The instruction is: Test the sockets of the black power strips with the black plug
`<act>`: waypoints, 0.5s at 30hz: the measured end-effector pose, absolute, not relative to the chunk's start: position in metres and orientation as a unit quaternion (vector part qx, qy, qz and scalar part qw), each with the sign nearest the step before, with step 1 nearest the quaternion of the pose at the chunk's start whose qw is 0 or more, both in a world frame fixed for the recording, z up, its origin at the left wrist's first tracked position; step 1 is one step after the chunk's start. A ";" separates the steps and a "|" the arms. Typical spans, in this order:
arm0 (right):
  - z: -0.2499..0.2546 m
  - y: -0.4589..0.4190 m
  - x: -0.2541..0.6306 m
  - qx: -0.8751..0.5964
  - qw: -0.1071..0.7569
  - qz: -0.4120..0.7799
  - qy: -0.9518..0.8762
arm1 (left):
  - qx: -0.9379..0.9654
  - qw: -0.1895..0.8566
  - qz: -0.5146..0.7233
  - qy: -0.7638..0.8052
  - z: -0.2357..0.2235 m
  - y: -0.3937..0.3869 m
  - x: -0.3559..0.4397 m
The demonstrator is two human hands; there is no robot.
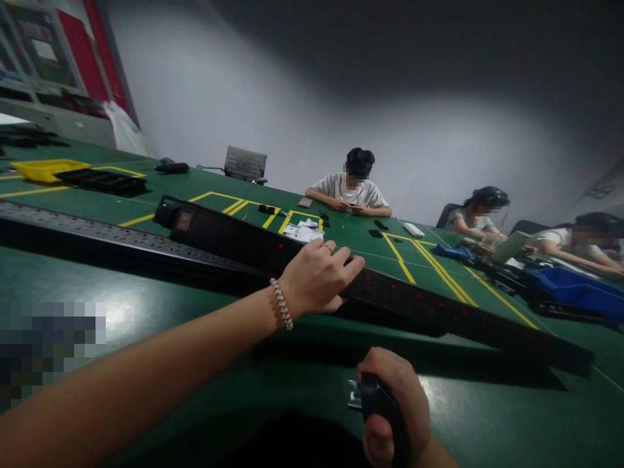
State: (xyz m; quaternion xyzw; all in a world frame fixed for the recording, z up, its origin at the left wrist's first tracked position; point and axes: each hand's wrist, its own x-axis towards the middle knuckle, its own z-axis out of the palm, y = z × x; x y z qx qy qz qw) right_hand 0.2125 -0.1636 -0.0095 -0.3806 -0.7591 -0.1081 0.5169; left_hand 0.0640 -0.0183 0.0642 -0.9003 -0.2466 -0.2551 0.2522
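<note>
My left hand [316, 276], with a beaded bracelet on the wrist, is closed over a long black bar [234, 235] dotted with red spots. The bar slants across the table, one end at the left with a small label, the other reaching far right. Beneath its left part lies a second long bar with a pale perforated face [97, 227] and red dots. In front of the bar, apart from it, my right hand [400, 403] is wrapped round a black-handled tool [380, 400]. A short metal end sticks out of the tool to the left; its exact kind is unclear.
The green table [160, 370] carries yellow tape lines. Farther off are white papers [303, 231], a yellow tray [46, 170], a black tray [101, 181] and blue bins [580, 286]. Several people sit beyond the bar, including one person [348, 185] facing me.
</note>
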 end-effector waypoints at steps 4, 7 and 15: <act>-0.008 -0.166 0.211 -0.365 0.517 -0.117 -0.765 | -0.918 0.194 -0.239 -0.248 0.045 -0.036 0.056; -0.008 -0.167 0.213 -0.363 0.513 -0.121 -0.768 | -0.925 0.144 -0.226 -0.268 0.034 -0.049 0.056; -0.014 -0.170 0.216 -0.369 0.549 -0.077 -0.746 | -0.936 -0.018 -0.155 -0.315 0.010 -0.062 0.080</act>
